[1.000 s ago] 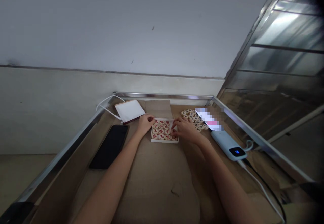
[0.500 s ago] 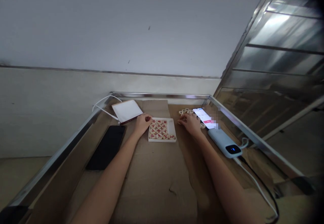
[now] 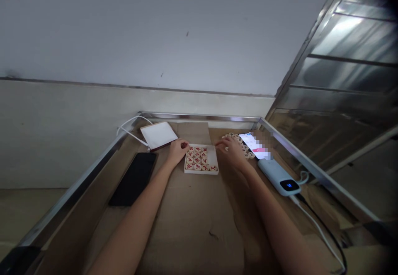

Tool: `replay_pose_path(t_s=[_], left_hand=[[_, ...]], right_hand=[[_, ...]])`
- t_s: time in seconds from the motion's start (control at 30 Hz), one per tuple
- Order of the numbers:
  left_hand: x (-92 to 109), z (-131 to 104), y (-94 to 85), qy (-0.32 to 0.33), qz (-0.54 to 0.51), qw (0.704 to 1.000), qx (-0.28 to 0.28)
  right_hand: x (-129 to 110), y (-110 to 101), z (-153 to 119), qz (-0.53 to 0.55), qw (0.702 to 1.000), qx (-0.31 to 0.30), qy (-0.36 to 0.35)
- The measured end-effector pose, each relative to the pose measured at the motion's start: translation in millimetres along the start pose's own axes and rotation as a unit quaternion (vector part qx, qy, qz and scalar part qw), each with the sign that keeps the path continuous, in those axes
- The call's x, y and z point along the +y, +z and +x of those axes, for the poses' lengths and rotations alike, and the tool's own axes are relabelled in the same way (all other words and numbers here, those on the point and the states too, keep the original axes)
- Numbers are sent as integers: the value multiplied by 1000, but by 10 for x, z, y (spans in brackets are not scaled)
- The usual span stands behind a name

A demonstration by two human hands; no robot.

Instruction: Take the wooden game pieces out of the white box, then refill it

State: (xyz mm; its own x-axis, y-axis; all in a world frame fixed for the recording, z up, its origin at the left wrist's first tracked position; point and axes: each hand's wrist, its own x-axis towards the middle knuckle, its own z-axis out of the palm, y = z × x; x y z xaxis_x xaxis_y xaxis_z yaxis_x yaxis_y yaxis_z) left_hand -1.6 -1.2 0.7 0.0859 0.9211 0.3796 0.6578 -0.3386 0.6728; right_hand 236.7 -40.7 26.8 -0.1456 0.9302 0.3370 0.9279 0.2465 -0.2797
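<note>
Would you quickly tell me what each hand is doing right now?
Left hand: resting against the left edge of the white tray, fingers loosely curled.
Right hand: over the loose pieces; grip cannot be told.

Flat white box, red-marked discs

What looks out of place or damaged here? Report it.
Nothing spilled. The box has an unfilled right column while loose pieces sit beside the right hand. The cardboard has a small tear near the front.
</note>
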Motion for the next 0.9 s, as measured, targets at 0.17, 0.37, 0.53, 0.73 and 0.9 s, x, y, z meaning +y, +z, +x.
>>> replay_pose_path(t_s=[0.17,0.37,0.53,0.73,0.9], left_hand=[[-29,-2,20,3,-1,1000,6],[-32,2,24,1,3,1000,4],[-16,-9,18,1,8,1000,5],[-18,-1,11,2,22,1000,6],[-12,-2,5,10,16,1000,-2]], right_hand=[[-266,-65,-100,-8,985,-118,-128],[-197,-175,-142,-20,978,-153,-137],[-175,-187,-167,1,970,-186,-159],[-155,-121,-78,110,976,-165,-90],[34,25,38,131,990,12,44]])
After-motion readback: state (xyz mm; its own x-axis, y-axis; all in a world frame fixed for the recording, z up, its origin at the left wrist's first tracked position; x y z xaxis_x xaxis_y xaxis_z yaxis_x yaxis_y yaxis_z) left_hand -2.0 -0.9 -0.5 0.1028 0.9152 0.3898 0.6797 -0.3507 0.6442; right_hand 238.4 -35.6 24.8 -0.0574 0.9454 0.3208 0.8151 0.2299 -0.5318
